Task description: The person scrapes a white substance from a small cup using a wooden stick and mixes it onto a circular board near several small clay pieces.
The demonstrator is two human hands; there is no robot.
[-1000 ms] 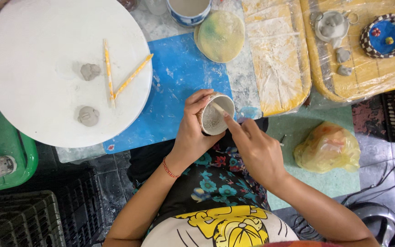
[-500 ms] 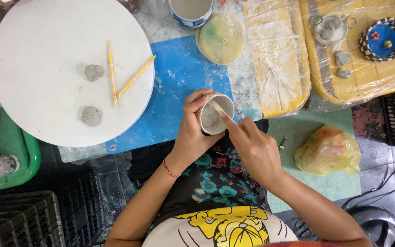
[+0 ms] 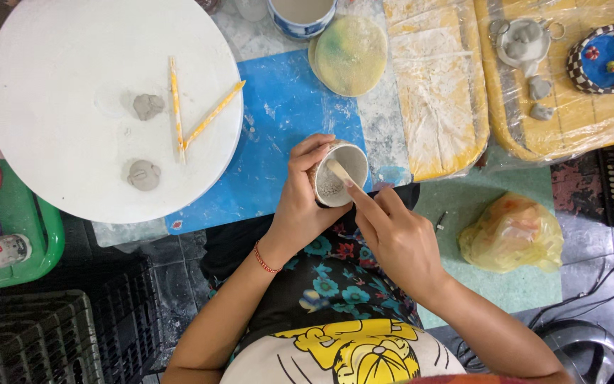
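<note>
Head view: a seated person works clay over the lap, at the near edge of a blue mat [image 3: 278,142].
Left hand: the left hand [image 3: 300,206] is wrapped closed around a small grey clay cup [image 3: 339,174], its mouth tipped toward the camera.
Right hand: the right hand [image 3: 396,238] pinches a thin pale wooden stick [image 3: 339,172], forefinger laid along it, the tip inside the cup.
Cup contents: wet grey clay on the inner wall.
Other containers: beyond the hands, a blue-and-white pot [image 3: 301,16] holds cloudy liquid; far beyond the right hand, a checkered bowl with a blue inside [image 3: 602,58] holds small coloured pieces.
Surface: beyond the left hand, a round white board [image 3: 72,43] bears two grey clay lumps [image 3: 143,174] and two yellow sticks [image 3: 211,114].
Edges: dark crates close in left of the left hand; a yellow plastic bag [image 3: 509,235] lies right of the right hand.
</note>
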